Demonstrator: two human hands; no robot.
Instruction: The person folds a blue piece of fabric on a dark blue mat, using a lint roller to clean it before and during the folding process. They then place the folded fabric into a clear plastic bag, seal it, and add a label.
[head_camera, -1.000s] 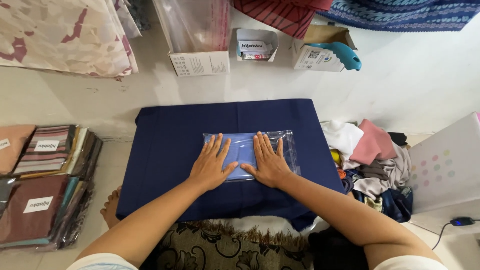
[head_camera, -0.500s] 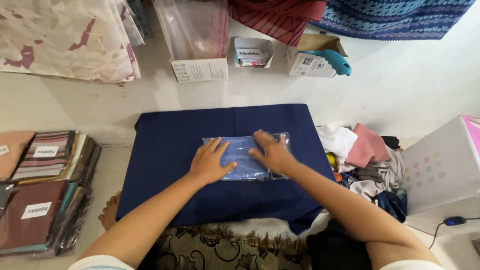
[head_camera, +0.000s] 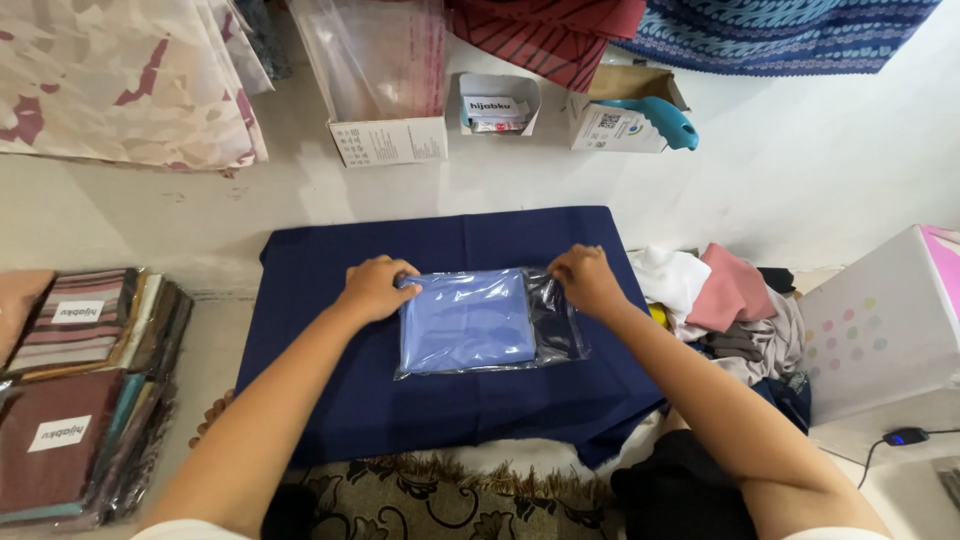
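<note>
A clear plastic bag holding a folded light-blue cloth lies flat on a dark navy cloth spread over the floor. My left hand grips the bag's upper left corner, fingers curled over its edge. At the upper right corner my right hand pinches the bag's open, empty end. Both forearms reach in from the bottom of the view.
Stacks of bagged folded cloths lie at the left. A heap of loose white, pink and dark cloths sits at the right, beside a white dotted box. Small cartons and a teal tool line the far wall.
Both hands lay flat on the bag, pressing it. They have slid apart to its upper corners and closed on its edges. The camera moved closer.
</note>
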